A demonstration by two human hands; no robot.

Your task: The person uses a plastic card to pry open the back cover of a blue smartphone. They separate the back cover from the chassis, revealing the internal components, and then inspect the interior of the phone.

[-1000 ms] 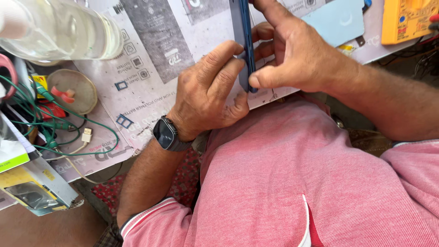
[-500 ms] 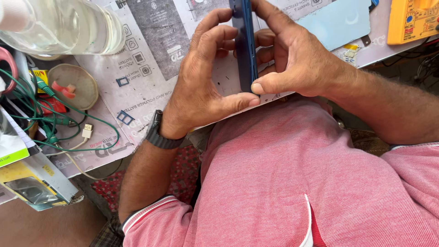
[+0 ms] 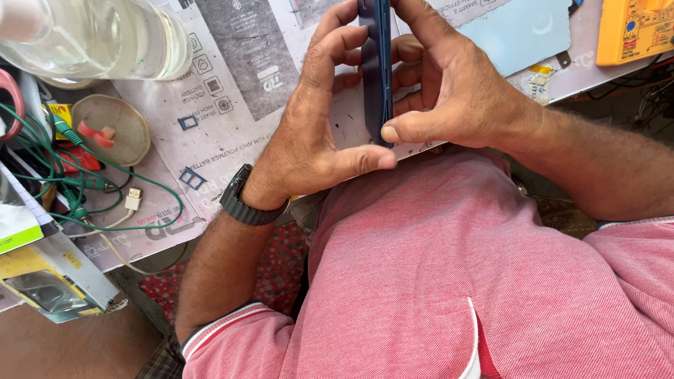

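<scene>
Presently, near the tabletop's front edge: left hand curls against the blue phone, held on edge; right hand pinches its other face, thumb at the bottom corner. Likely inspecting the seam; steady two-sided grip needed.

The person wears a pink-red polo shirt of fine pique weave that fills the lower right of the frame. Its short sleeve at lower left ends in a cuff banded white and dark. A black wristwatch with a ribbed strap circles the left wrist. Both forearms are bare.
</scene>
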